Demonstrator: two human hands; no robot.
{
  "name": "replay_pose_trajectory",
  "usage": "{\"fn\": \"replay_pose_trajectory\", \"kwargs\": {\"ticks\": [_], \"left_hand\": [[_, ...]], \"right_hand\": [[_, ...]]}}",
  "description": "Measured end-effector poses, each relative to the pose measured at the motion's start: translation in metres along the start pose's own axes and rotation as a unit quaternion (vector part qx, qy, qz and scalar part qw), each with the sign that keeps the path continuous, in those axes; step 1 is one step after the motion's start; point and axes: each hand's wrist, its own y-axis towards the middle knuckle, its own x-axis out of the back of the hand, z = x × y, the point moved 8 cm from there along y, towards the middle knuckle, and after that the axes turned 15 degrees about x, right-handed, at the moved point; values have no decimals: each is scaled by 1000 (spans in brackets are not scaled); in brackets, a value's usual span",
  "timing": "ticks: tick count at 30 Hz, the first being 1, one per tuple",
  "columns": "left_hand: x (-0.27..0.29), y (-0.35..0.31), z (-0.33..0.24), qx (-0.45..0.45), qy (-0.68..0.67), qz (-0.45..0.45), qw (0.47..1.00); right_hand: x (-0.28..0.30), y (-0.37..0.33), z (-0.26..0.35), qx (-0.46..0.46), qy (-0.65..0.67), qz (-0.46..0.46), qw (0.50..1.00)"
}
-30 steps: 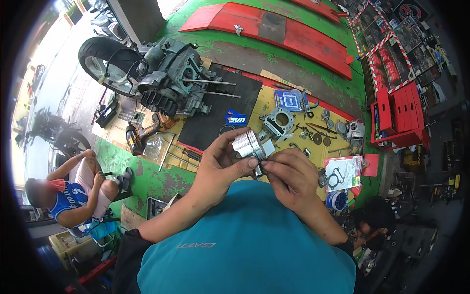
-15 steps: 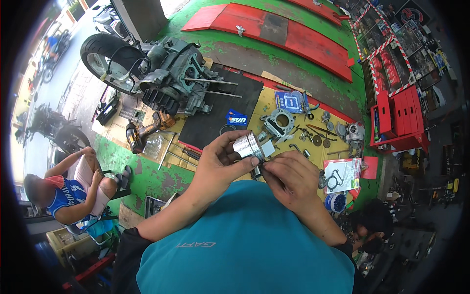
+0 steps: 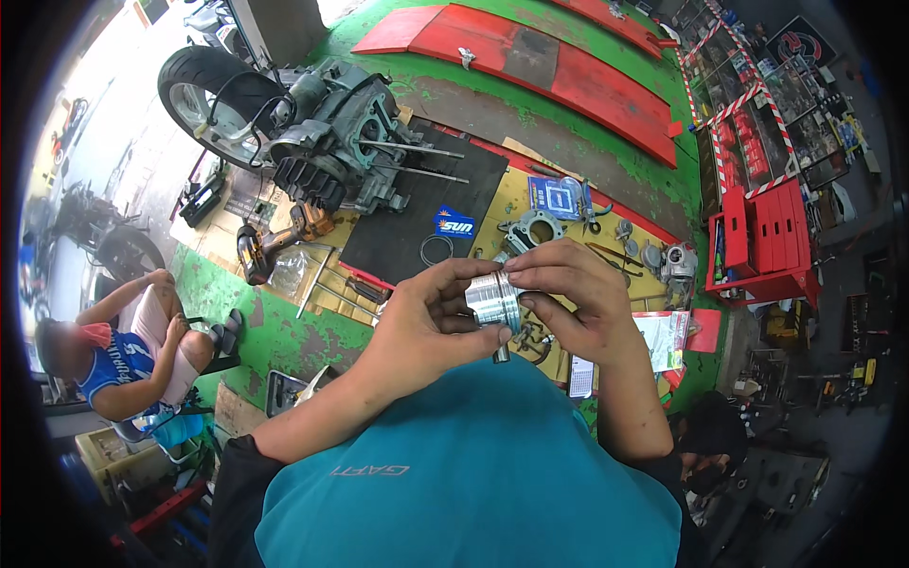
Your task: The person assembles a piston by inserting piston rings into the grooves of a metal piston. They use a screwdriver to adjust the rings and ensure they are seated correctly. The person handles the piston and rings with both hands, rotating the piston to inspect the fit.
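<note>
- Nearest is the person's teal shirt, below the two hands.
- The left hand holds a silver piston in front of the chest; its fingers are closed around the side wall, with the thumb along the lower part.
- The right hand is at the other end of this piston. Its fingers are bent and half open, and their tips touch the upper edge; I cannot tell whether they pinch some small part.
- A short metal pin projects under the piston, toward the shirt.
- Just beyond the hands, a thin ring and a blue card lie on a black mat.
- To the right of the mat, a metal cylinder block and a blue packet lie on cardboard.
- To the left is a cordless power tool, near a clear plastic bag.
- Farther, a large engine stands beside a wheel.
- At left, another person is sitting.
- A red tool cabinet is at right.
- Farthest, red ramps lie on the green floor.
</note>
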Motion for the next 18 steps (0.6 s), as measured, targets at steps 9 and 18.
{"fn": "replay_pose_trajectory", "kwargs": {"ticks": [9,18], "left_hand": [[-2,1,20,41,-92,90,991],[5,3,34,93,-57,102,989]], "right_hand": [[-6,-4,-19,-92,62,7,994],[-20,-33,-43,-277,309,5,910]]}}
